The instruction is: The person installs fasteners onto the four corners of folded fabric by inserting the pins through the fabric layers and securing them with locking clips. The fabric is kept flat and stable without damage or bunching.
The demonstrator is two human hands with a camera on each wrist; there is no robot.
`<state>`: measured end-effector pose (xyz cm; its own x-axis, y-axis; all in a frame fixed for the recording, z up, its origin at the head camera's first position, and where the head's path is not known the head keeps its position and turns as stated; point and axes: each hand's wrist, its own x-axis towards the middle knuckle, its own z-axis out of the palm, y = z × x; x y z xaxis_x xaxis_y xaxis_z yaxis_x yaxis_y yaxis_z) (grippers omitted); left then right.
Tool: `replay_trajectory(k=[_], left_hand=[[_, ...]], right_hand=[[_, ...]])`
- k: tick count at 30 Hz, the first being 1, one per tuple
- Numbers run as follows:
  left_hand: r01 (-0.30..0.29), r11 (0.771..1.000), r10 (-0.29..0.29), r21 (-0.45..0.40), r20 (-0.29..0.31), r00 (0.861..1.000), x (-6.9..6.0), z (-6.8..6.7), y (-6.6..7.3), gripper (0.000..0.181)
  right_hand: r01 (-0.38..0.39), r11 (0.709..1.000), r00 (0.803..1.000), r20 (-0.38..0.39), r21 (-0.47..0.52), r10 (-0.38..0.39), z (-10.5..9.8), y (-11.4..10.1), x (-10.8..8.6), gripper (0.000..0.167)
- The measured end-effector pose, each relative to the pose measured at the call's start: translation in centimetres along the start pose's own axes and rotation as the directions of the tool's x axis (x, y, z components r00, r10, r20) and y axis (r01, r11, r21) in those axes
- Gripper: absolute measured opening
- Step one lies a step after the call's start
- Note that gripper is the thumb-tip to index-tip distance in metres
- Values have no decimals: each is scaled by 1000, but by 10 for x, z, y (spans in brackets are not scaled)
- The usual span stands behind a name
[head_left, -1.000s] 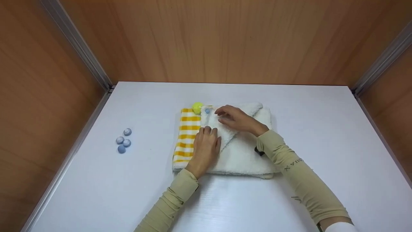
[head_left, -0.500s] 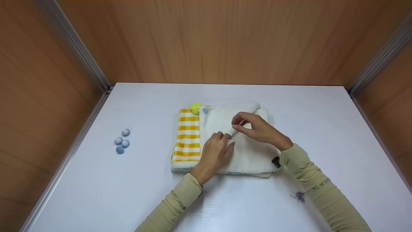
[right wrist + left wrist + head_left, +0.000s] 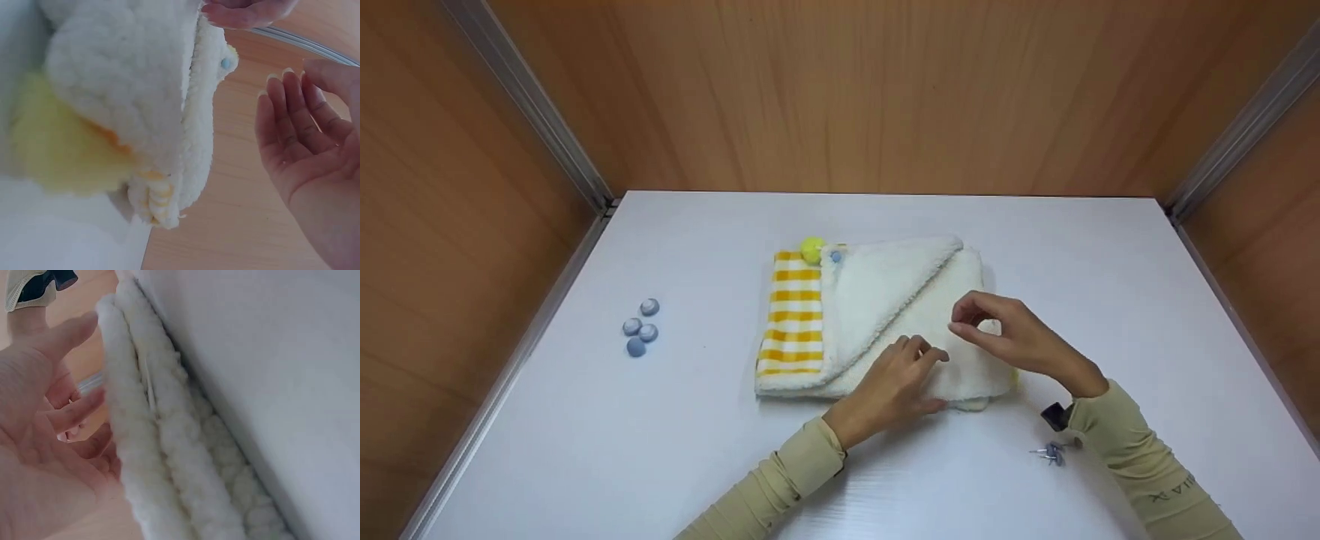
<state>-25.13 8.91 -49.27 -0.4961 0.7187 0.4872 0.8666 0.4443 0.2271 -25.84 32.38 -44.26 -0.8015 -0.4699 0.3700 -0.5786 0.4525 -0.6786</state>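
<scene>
A folded blanket, with white fleece (image 3: 877,292) outward and a yellow-and-white checked strip (image 3: 796,322) along its left, lies flat on the table. A small blue button-like piece (image 3: 836,256) sits at the flap's upper left corner, beside a yellow pompom (image 3: 812,250). My left hand (image 3: 896,386) rests, fingers spread, at the fleece's front edge; in the left wrist view its thumb side touches the layered fleece edge (image 3: 152,427). Over the blanket's right side is my right hand (image 3: 1012,334), thumb and fingers loosely curved, nothing visible between them; the right wrist view shows this hand (image 3: 309,124) empty.
Several round blue pieces (image 3: 636,346) lie in a cluster on the white table (image 3: 690,435) at the left. A small pile of pins (image 3: 1051,452) lies at the front right, near the right sleeve (image 3: 1155,457). Wooden walls (image 3: 840,97) stand around the table.
Both hands have moved right and toward the front edge, away from the blue piece at the flap's corner. More of the flap's diagonal edge shows, and the pins by the right sleeve are uncovered.
</scene>
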Motion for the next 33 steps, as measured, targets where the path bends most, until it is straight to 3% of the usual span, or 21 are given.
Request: replay_trajectory(k=[5,10,13,18,26,33], left_hand=[[-9,1000,9,7,29,1000,-1,2,3,48],[-40,999,40,-27,-15,999,1,3,3,27],[-42,999,42,-26,-27,999,1,3,3,31],[-8,995,11,-101,23,1000,1,1,4,37],[-12,995,19,-97,64,998,1,0,2,39],[-1,992,-9,-126,-74,997,4,1,1,26]], right_hand=[[-13,1000,1000,9,6,13,-5,-10,-20,16],[-37,999,999,34,-17,37,-12,-14,-41,15],[-55,998,996,70,-30,57,-17,-11,-53,13],[-90,994,983,157,-59,98,-25,-13,-72,10],[-181,980,932,306,-77,196,-37,-16,-98,11],[-274,960,865,421,-57,272,-43,-15,-118,18]])
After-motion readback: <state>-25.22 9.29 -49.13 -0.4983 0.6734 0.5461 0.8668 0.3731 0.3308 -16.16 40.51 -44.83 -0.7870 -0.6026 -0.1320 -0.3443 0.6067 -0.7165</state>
